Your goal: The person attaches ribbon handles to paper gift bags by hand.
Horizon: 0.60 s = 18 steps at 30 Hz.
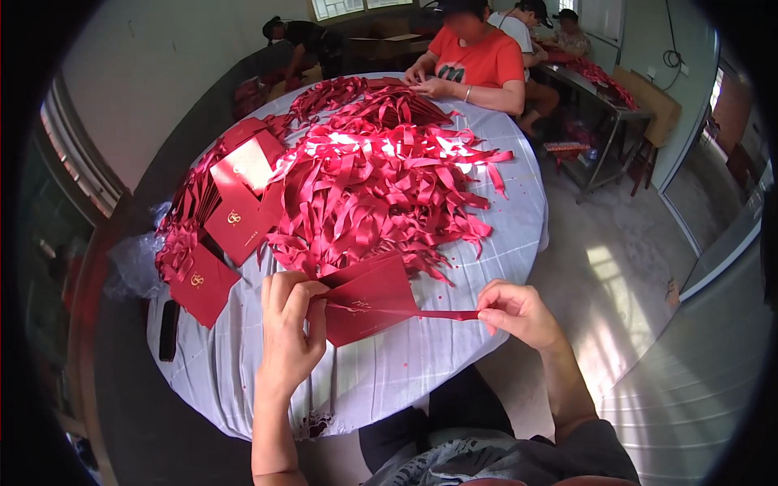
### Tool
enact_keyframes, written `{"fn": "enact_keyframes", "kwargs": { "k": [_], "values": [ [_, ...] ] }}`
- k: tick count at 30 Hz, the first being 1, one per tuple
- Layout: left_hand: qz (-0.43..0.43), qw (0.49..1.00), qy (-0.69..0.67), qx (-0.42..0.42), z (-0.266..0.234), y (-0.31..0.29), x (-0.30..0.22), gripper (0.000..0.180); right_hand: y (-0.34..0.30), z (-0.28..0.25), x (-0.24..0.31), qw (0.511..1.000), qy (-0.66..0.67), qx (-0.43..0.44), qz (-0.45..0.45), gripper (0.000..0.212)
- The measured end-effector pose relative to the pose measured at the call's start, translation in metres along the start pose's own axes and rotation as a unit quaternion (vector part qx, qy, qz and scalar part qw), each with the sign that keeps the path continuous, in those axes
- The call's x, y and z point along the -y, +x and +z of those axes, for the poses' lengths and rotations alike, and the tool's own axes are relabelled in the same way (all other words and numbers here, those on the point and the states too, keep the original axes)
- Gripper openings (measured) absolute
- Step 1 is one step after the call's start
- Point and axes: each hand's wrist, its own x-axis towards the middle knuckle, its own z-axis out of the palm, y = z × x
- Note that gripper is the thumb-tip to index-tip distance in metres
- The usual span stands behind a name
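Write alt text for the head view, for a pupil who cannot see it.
A person's left hand holds a dark red folded card while the right hand stretches a red ribbon across its front. Beyond them, a heap of red ribbons lies on a cloth-covered table, with a red-shirted co-worker at the far side.

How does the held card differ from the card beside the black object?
The held card is in the left hand; the other card lies untouched. A ribbon, pulled taut to the right hand, crosses the held card's front; none crosses the other card's emblem. Both are dark red with gold markings.
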Motion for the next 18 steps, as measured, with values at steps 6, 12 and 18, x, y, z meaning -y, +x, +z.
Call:
{"fn": "enact_keyframes", "kwargs": {
  "k": [6, 12, 18],
  "values": [
    [0.027, 0.999, 0.038, 0.022, -0.007, 0.006, -0.011, 0.02, 0.01, 0.021, -0.003, 0.961, 0.229, -0.068, -0.142, 0.014],
    [0.008, 0.996, 0.068, 0.048, -0.002, 0.008, -0.017, 0.026, 0.032, 0.046, 0.002, 0.864, 0.482, -0.027, -0.143, 0.014],
    [0.054, 0.996, 0.071, 0.02, 0.008, 0.021, -0.022, 0.017, 0.042, 0.071, 0.018, 0.963, 0.264, -0.021, -0.048, 0.013]
  ]
}}
